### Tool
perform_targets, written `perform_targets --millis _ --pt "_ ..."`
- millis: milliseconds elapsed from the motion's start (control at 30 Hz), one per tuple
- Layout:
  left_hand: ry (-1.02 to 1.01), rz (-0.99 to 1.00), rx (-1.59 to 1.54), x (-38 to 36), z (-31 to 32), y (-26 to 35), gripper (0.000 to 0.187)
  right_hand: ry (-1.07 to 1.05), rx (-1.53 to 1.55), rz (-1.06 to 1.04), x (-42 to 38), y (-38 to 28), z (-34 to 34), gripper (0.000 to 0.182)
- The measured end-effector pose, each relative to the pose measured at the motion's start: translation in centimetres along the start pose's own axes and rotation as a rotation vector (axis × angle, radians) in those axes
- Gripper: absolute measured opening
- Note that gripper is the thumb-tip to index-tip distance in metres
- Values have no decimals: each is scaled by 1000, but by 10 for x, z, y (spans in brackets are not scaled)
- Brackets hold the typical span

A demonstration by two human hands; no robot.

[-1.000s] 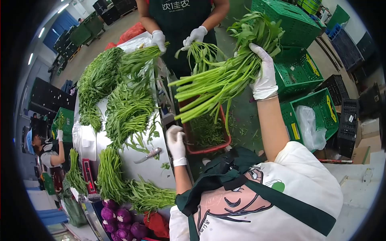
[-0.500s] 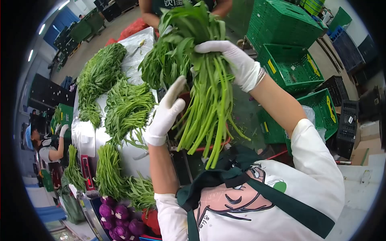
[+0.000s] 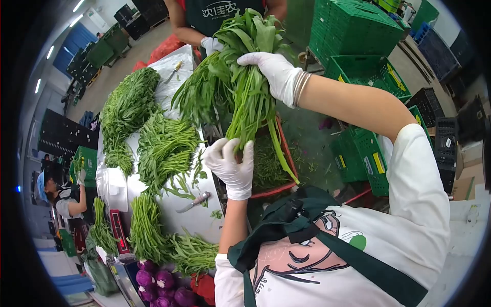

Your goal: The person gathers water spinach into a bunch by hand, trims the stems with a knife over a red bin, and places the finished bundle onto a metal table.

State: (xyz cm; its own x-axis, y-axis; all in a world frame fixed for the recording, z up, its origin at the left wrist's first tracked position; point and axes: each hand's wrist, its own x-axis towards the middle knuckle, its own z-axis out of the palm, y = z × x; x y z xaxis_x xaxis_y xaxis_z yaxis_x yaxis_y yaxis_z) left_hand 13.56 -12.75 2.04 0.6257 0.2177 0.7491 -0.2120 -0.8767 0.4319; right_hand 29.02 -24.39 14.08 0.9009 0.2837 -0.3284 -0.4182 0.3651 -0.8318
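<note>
A leafy bunch of water spinach point(image 3: 250, 97) hangs in front of me, leaves up and stems down. My right hand point(image 3: 276, 77), in a white glove, is closed around its upper part. Lower down, my left hand point(image 3: 230, 166), also gloved, has its fingers curled around the stem ends, which it partly hides. One longer stem point(image 3: 281, 153) dangles free to the right. Below the bunch is a red-rimmed bin point(image 3: 294, 158) with green scraps in it. A knife point(image 3: 194, 202) lies on the metal table point(image 3: 176, 215) left of my left hand.
Piles of greens point(image 3: 166, 148) and a tied-looking bunch point(image 3: 146, 222) lie on the table beside a scale display point(image 3: 119, 230). Purple onions point(image 3: 158, 281) are at the near edge. Opposite, a co-worker's gloved hand point(image 3: 210, 45) is at more greens. Green crates point(image 3: 358, 30) stand at right.
My left hand has gone from flat and open beside the bunch to curled around the stem ends. My right hand has shifted slightly left with the bunch. The knife now shows more fully.
</note>
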Motion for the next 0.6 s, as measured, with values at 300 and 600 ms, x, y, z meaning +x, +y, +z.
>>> perform_targets --millis 300,600 --pt "140 -42 27 17 0 11 29 -108 58 99 -3 0 7 23" --pt "338 192 103 11 -1 -1 22 -136 85 131 0 8 0 21"
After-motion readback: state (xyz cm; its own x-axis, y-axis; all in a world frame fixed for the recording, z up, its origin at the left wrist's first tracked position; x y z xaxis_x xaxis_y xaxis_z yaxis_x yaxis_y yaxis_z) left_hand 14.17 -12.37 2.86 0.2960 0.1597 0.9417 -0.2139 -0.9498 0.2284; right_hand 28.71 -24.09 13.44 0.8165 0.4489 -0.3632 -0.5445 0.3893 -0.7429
